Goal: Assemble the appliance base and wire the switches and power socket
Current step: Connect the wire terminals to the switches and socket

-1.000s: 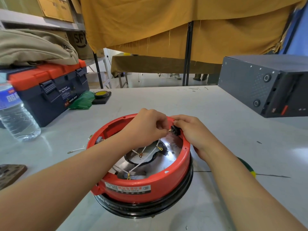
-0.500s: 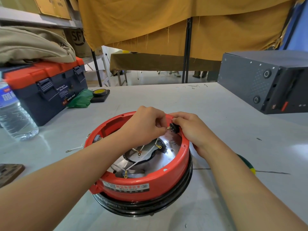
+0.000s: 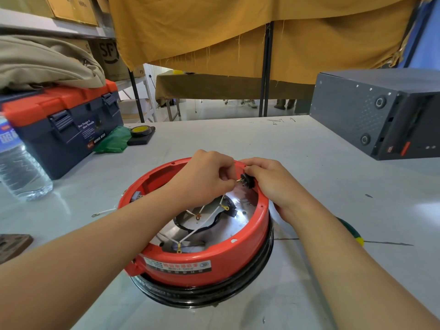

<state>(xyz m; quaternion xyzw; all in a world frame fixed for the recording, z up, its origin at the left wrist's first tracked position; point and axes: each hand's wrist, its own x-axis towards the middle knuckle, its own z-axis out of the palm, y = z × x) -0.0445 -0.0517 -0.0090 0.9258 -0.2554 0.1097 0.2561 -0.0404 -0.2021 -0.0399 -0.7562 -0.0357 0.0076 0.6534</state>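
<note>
While the red appliance base (image 3: 204, 265) sits upside down mid-table, the person's left hand (image 3: 202, 179) pinches a small brass terminal. Beside it, the right hand (image 3: 271, 184) grips the black switch (image 3: 247, 181) at the far rim, barely shifted from a second ago; wiring seems unfinished.

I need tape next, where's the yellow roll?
Head view, far left: the yellow tape roll sits on a black block, beside the toolbox.
</note>
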